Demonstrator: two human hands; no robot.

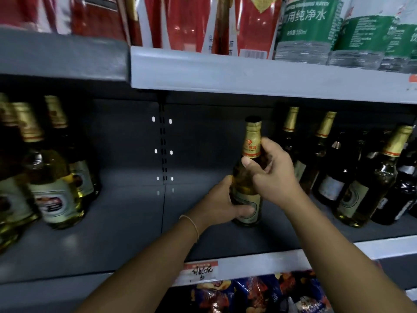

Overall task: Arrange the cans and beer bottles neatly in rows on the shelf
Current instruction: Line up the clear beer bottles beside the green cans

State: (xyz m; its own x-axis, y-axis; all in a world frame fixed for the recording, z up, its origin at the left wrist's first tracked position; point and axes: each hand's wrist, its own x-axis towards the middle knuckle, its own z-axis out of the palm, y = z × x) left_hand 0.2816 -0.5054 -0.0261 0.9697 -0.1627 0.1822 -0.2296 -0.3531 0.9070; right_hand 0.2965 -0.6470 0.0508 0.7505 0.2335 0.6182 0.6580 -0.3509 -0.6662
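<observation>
Both hands grip one beer bottle [248, 177] upright on the shelf [126, 222]: left hand [222, 203] curls round its body, right hand [274, 170] round its neck. Placement step; next, slide it toward the bottle row [352, 175] at three o'clock.

Water bottle [308, 26] label reads "用纯净水" and, faintly, "550ml"; price tag [200, 271] on shelf edge [259, 263] bears illegible handwriting; beer labels too blurred to read.
</observation>
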